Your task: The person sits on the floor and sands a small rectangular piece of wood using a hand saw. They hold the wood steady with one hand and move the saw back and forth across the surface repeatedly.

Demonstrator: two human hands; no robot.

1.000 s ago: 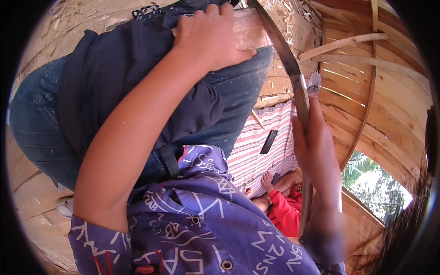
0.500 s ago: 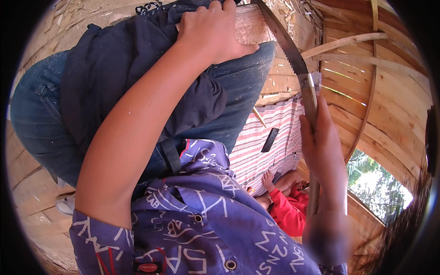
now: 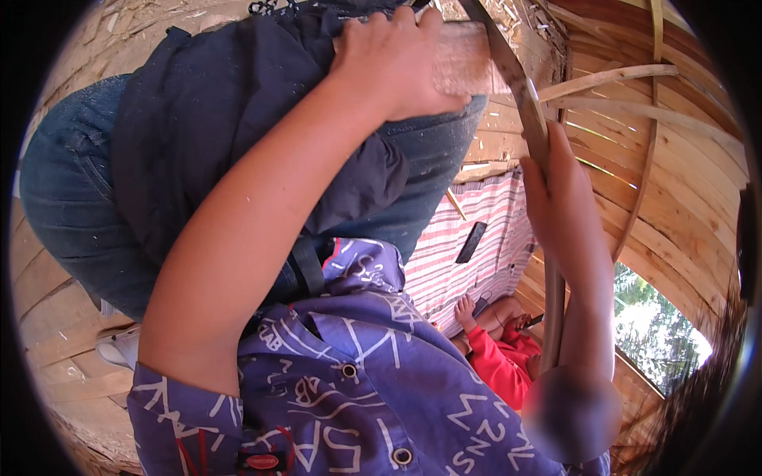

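- Now the right hand (image 3: 565,194) is gripping the curved handsaw (image 3: 518,86).
- Left of that grip, the left hand (image 3: 389,70) is clasping the wooden block (image 3: 463,59), ideally keeping it still.

Overall light: daylight, moderately bright, fairly even at centre.
Window opening (image 3: 660,329): strongest light, at right; foliage beyond burns to white in patches.
Plank wall (image 3: 611,151): warm tone; thin bright streaks show through gaps.
Dark jacket (image 3: 230,119): deep shade, folds readable.
Saw blade (image 3: 517,83): softened, teeth not clearly resolved.
Right hand (image 3: 565,186): slightly blurred; pale highlight along forearm edge.
Blurred patch (image 3: 573,414): round smear at lower right, detail lost.
Dark strands (image 3: 702,397): out of focus near right rim.
Frame edges: black vignette; straight planks bend into curves.
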